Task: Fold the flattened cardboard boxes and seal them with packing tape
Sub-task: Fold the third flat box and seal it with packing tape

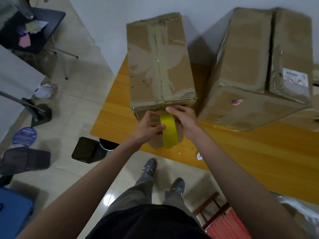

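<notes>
Cardboard box (160,62) closed; both hands hold tape roll (168,131).

Between the left hand (148,128) and the right hand (183,118) runs a bright yellow roll of tape (169,131); just beyond both hands the box (160,62) is dull brown with paler torn patches and a glossy strip down its seam; under them the desk (259,152) is shiny orange-yellow wood grain; right of the right hand, a brown second box (250,69) bears a white label (295,78) and a red-and-blue sticker (237,102).
</notes>
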`<action>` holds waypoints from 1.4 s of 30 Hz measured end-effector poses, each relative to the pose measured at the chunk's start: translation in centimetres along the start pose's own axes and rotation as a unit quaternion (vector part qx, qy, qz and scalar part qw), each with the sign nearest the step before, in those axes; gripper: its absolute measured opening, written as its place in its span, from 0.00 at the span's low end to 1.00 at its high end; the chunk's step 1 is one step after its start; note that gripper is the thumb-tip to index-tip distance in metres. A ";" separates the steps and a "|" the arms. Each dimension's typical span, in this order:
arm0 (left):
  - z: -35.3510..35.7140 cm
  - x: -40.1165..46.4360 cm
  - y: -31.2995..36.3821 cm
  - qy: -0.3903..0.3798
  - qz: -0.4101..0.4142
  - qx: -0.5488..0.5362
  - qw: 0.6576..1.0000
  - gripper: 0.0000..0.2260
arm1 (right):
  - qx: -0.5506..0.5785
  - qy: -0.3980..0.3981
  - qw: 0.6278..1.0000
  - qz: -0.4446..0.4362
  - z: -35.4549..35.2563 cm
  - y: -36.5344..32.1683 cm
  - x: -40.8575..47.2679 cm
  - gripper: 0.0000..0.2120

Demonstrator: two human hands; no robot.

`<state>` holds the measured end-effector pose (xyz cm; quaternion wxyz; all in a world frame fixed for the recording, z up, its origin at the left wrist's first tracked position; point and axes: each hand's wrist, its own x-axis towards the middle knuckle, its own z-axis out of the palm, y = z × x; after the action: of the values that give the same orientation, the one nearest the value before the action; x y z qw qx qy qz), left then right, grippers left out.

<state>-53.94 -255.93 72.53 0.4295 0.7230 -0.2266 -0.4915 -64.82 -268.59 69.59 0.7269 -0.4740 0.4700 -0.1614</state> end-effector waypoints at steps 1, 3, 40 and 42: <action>-0.1 -0.1 0.1 -0.003 -0.002 -0.003 1.000 0.18 | 0.001 0.006 1.000 -0.002 0.1 0.0 0.1 0.04; -0.2 -0.1 0.1 -0.011 -0.005 -0.008 1.000 0.18 | 0.002 0.024 1.000 -0.009 0.5 0.1 0.3 0.03; -2.8 -3.1 -0.8 -0.039 0.060 0.010 0.997 0.19 | -0.125 -0.064 0.990 0.027 -0.4 1.2 -5.5 0.37; -2.5 -2.9 -1.0 -0.031 0.075 0.016 0.997 0.19 | -0.084 -0.073 0.993 0.035 -0.9 1.3 -6.6 0.32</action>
<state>-53.00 -252.27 73.58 0.4460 0.6949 -0.3015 -0.4767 -69.16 -263.91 71.90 0.7221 -0.5270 0.4441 -0.0607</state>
